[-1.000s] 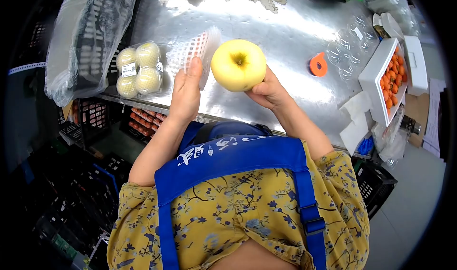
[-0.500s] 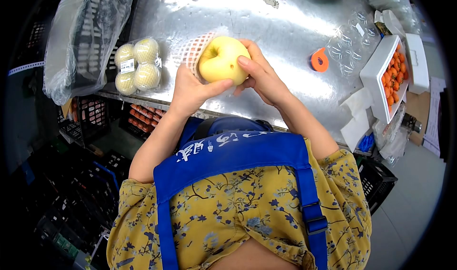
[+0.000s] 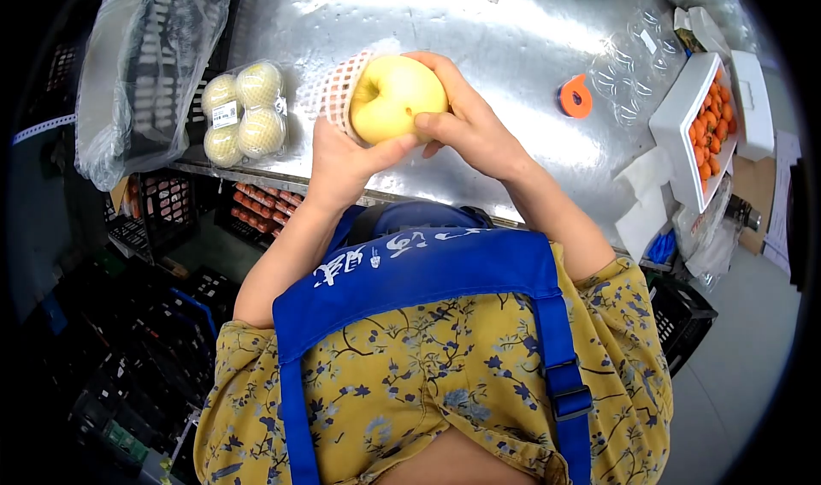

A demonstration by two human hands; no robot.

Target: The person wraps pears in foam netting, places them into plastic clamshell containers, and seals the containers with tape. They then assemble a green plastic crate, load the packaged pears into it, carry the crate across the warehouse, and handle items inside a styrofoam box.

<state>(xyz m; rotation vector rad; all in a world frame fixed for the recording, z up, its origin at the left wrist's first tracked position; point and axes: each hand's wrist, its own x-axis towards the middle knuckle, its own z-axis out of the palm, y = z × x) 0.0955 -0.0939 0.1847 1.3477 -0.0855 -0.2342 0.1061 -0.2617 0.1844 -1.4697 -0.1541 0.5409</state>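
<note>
A large yellow apple (image 3: 392,91) is held above the metal table, its stem hollow facing left and a small dark spot low on its right side. My left hand (image 3: 344,162) is closed round the lower left of the apple, with a white foam net (image 3: 340,90) between its fingers and the fruit. From the right, my right hand (image 3: 472,130) grips the same apple, its thumb tip beside the dark spot. The fingers behind the fruit are partly hidden. Left of my hands lies a clear pack of net-wrapped yellow fruit (image 3: 245,115) with a white label.
On the metal table (image 3: 505,66) sit an orange tape roll (image 3: 575,98) and clear plastic trays (image 3: 629,79). A white foam box (image 3: 684,134) of small orange fruit stands at the right edge. A plastic-covered crate (image 3: 145,74) stands at the left.
My right thumb has slid slightly left and down, nearer the dark spot. The apple has turned slightly and shifted a little left in both hands.
</note>
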